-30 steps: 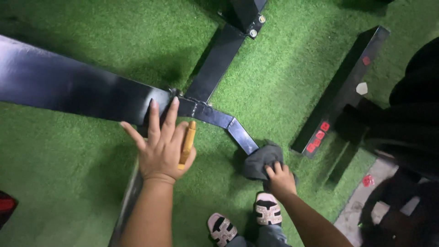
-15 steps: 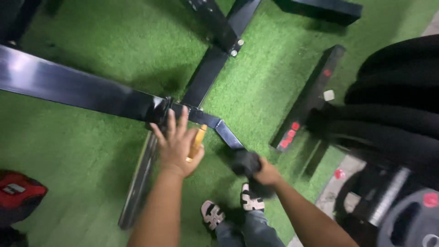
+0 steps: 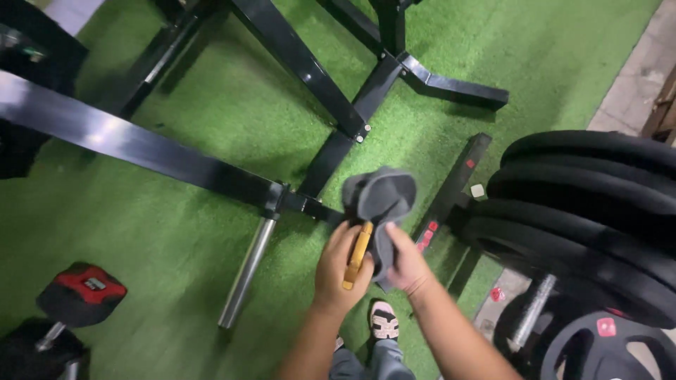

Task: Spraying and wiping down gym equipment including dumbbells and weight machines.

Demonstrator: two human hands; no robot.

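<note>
Standing over green turf [image 3: 176, 232], the person has both hands raised together in front of the body, forearms coming up from the bottom edge of the view and meeting above their shoes [image 3: 384, 324]. The left hand [image 3: 341, 271] is curled, palm toward the other hand, its fingers closed around a slim yellow-orange handle [image 3: 358, 255] that runs upright along the palm; what sits at the handle's top end is hidden by cloth. The right hand [image 3: 403, 264] is just beside it, touching or nearly so, fingers pinched on a dark grey cloth [image 3: 380, 197]. That cloth bunches up above both hands in soft folds, one flap hanging down between the palms and over the top of the handle. It looks limp and crumpled, plain in colour.

Behind the hands, a black steel frame [image 3: 141, 148] crosses the turf from the left edge, with a chrome bar [image 3: 246, 271] angling down from its joint. Stacked black weight plates [image 3: 584, 204] fill the right edge, and a red-topped dumbbell [image 3: 81, 292] lies near the bottom left corner.
</note>
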